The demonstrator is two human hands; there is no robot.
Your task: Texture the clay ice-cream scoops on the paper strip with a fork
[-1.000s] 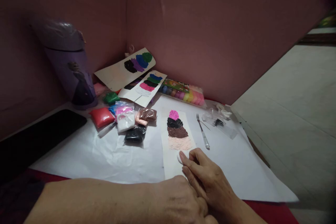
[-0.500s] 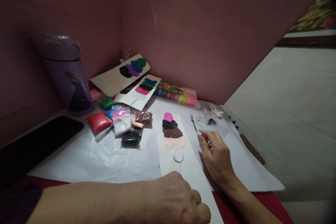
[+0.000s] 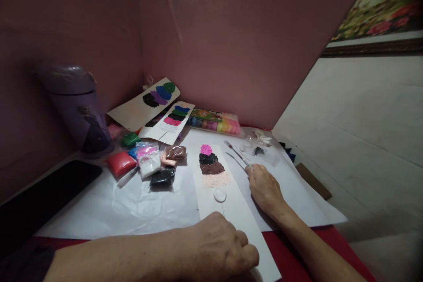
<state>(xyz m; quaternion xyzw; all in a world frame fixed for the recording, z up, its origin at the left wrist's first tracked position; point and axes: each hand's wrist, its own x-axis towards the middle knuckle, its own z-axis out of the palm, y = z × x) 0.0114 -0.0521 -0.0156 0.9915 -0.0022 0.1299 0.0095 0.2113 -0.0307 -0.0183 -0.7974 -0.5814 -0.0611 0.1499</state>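
Note:
A long white card strip [image 3: 239, 216] lies before me with bands of clay in pink, black, brown and peach, textured with fine ridges. Below the peach band [image 3: 215, 179] sits a small white clay ring [image 3: 220, 194], with a thin line running down from it. My left hand [image 3: 228, 246] rests over the card's lower part, fingers curled closed; whatever they may hold is hidden. To the right of the card, my right hand [image 3: 266, 189] grips a small fork [image 3: 243, 157] by its handle, tines pointing away to the upper left, above the white sheet.
Bagged clay in red [image 3: 121, 164], white [image 3: 150, 165], black [image 3: 162, 177] and brown [image 3: 176, 153] lies left of the card. Behind are two decorated cards [image 3: 176, 119] and a clay pack [image 3: 216, 122]. A purple tumbler [image 3: 77, 110] and black phone [image 3: 66, 189] stand at left.
My right hand has turned the fork, so its tines lean further left toward the card. The left hand stays curled over the card. The whole view has shifted slightly.

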